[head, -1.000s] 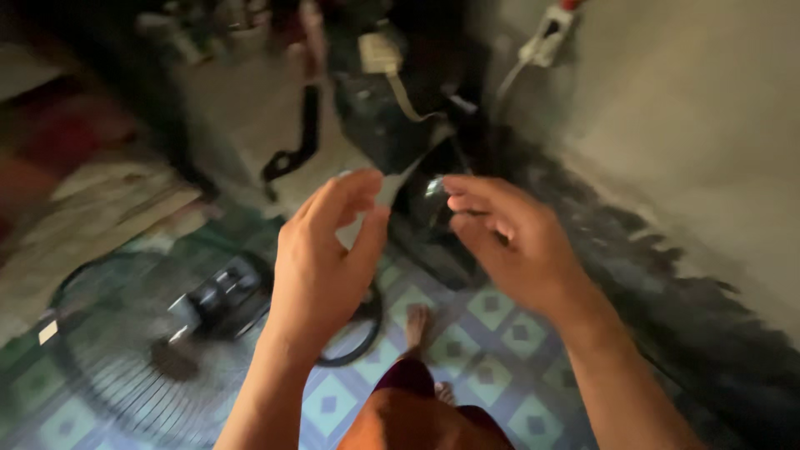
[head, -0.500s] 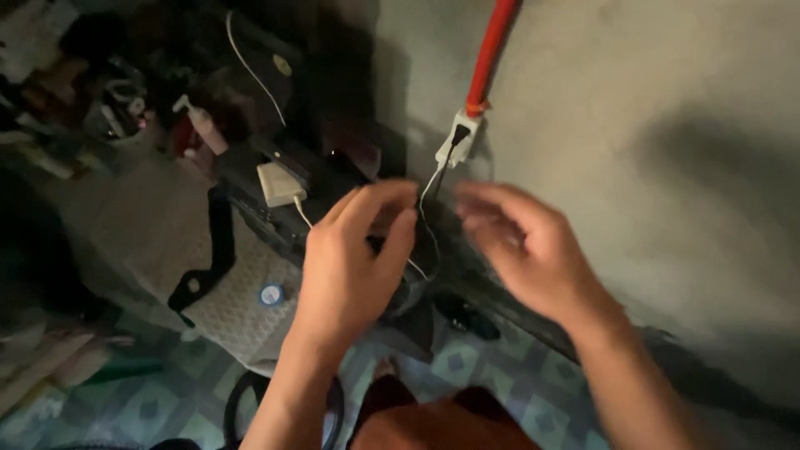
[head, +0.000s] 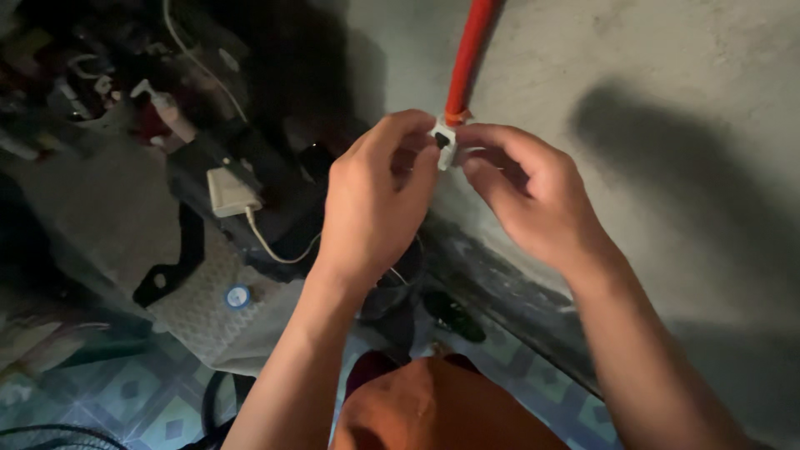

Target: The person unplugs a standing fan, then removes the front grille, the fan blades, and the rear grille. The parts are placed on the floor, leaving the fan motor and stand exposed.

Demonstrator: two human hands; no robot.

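Observation:
A small white socket block [head: 446,143] hangs at the lower end of a red conduit [head: 468,54] that runs down a grey plaster wall. My left hand [head: 375,196] and my right hand [head: 525,192] meet at this block, fingertips pinched on it from both sides. A dark plug piece sits between my fingers at the block's face. What else my fingers hold there is hidden.
A white adapter with a cable [head: 232,192] lies on dark equipment at left. Below it rests a pale perforated panel [head: 208,308] with a small blue-and-white round part [head: 238,296]. Cluttered bottles sit at the upper left. Patterned floor tiles [head: 142,400] and my orange-clad knee [head: 433,408] show below.
The view has swung up from the floor and fan to the wall. Both hands have risen and closed in on the white socket block under the red conduit.

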